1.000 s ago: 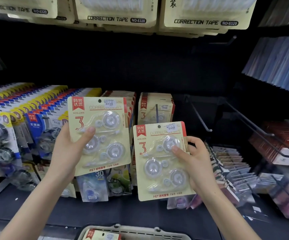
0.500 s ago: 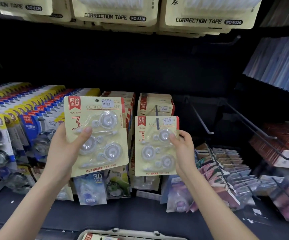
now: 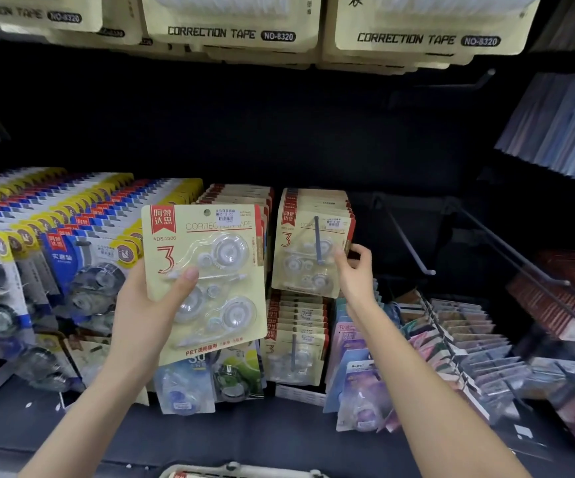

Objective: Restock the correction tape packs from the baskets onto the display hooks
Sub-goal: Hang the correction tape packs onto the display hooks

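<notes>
My left hand (image 3: 148,305) holds a cream correction tape pack (image 3: 206,270) with a red corner label and three clear dispensers, upright in front of the shelf. To its right an identical pack (image 3: 308,257) hangs on a display hook (image 3: 317,241), the hook's rod passing through its hole, at the front of a row of the same packs. My right hand (image 3: 355,270) grips that pack's right edge with thumb in front and fingers behind.
A white basket rim (image 3: 237,470) shows at the bottom edge. Blue and yellow packs (image 3: 55,243) fill the left hooks. Two bare hooks (image 3: 406,239) jut out at the right. Larger correction tape packs (image 3: 230,22) hang overhead. Colourful packs (image 3: 451,332) sit at lower right.
My right hand carried its pack up and back, sliding it onto the hook in front of the matching row. My left hand stayed roughly where it was with its pack.
</notes>
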`<state>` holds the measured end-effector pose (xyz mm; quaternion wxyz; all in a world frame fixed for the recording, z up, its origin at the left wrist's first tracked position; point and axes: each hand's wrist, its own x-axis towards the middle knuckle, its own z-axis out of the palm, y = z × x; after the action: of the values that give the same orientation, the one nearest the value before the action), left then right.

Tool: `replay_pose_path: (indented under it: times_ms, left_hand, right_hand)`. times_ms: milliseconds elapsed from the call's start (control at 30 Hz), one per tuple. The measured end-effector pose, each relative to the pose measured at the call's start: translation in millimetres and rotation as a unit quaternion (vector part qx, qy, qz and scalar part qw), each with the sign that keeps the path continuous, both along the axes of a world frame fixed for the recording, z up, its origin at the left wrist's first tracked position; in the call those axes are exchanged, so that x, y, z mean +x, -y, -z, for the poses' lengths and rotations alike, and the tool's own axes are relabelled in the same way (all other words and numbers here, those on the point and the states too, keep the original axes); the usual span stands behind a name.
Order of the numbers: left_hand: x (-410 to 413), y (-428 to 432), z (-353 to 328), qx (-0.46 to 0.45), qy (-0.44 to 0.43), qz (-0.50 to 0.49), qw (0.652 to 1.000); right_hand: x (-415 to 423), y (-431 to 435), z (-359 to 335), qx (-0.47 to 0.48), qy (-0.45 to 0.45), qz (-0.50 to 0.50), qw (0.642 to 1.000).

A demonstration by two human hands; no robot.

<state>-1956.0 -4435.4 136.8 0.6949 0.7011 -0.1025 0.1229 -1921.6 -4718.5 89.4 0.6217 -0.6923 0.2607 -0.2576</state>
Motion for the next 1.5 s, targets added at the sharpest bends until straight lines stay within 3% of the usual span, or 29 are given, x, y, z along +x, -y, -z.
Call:
replay_pose_path:
  times_ms: [67, 167, 233, 333, 400, 500, 600, 700, 800, 933, 1233, 1500]
  left_hand:
    - [-2, 0, 1, 0.000, 0.003, 0.013, 1.000]
    - [-9, 2, 6, 0.007, 0.001, 0.049, 0.999]
    - [-18, 7, 9, 0.022, 0.002, 0.074, 0.997]
    - [-35, 22, 15, 0.048, 0.004, 0.128, 0.991]
    - [-44, 32, 17, 0.078, -0.010, 0.173, 0.982]
    - [-41, 36, 25, 0.197, 0.019, 0.217, 0.956]
    - [-21, 26, 24, 0.321, 0.152, 0.074, 0.932]
    - [6, 16, 20, 0.414, 0.295, -0.082, 0.857]
    - [24, 10, 16, 0.476, 0.308, -0.129, 0.814]
    - [41, 11, 22, 0.551, 0.280, -0.110, 0.779]
    - [51, 12, 33, 0.577, 0.272, -0.102, 0.763]
    - [54, 16, 41, 0.563, 0.276, -0.126, 0.769]
  right_hand:
    - [-21, -8, -4, -0.086, -0.001, 0.051, 0.995]
    - [-69, -35, -18, -0.116, 0.122, 0.038, 0.985]
    - [-101, -55, -32, -0.101, 0.173, -0.050, 0.978]
    - [-127, -72, -46, -0.029, 0.182, -0.192, 0.964]
    - [-131, -71, -43, 0.032, 0.189, -0.207, 0.959]
    - [-131, -57, -33, 0.064, 0.188, -0.163, 0.966]
    - [-131, -45, -28, 0.047, 0.169, -0.147, 0.974]
    - [-125, -39, -28, 0.014, 0.161, -0.134, 0.978]
    - [-117, -37, -31, -0.022, 0.156, -0.123, 0.980]
    - [-110, -36, -31, -0.059, 0.132, -0.092, 0.985]
    - [-61, -18, -18, 0.026, 0.123, -0.084, 0.989]
    - [-5, -6, -20, 0.037, 0.118, -0.052, 0.991]
